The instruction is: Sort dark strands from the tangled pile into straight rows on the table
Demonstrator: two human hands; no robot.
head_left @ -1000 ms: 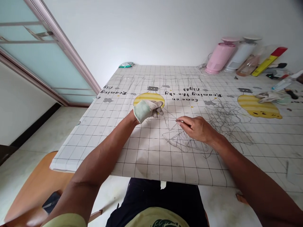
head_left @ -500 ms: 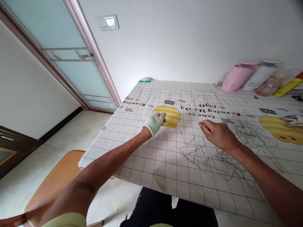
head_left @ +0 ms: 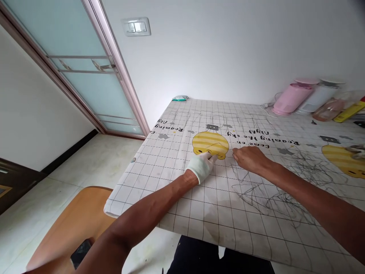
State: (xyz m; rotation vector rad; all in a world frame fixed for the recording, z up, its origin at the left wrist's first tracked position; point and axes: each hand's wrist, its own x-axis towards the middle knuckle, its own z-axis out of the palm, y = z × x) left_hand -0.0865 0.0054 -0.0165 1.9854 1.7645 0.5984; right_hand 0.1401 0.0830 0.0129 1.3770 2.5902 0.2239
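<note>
My left hand [head_left: 202, 163], in a white glove, is closed at the lower edge of a yellow striped bear print on the tablecloth [head_left: 159, 182]. To the right, my bare right hand [head_left: 248, 158] is closed too, thumb and fingertips pressed together, just beside the same print. A thin line runs over the print between the hands; I cannot tell whether it is a strand. Whatever either hand pinches is too small to make out. Tangled thin dark strands or scribbled lines [head_left: 273, 198] spread over the cloth below and right of my right hand.
At the back right stand a pink cylindrical device [head_left: 293, 98], a white one [head_left: 319, 97], a clear container [head_left: 327, 109] and a yellow box [head_left: 349, 110]. A whitish-grey glove-like item [head_left: 357, 151] lies at the right edge. A green-white packet [head_left: 179, 98] sits at the far corner. A wooden chair [head_left: 65, 220] bears a dark object [head_left: 81, 252].
My left hand has come down and toward the table's front, below the bear print. My right hand has moved left, closer to it. The view has shifted slightly left.
</note>
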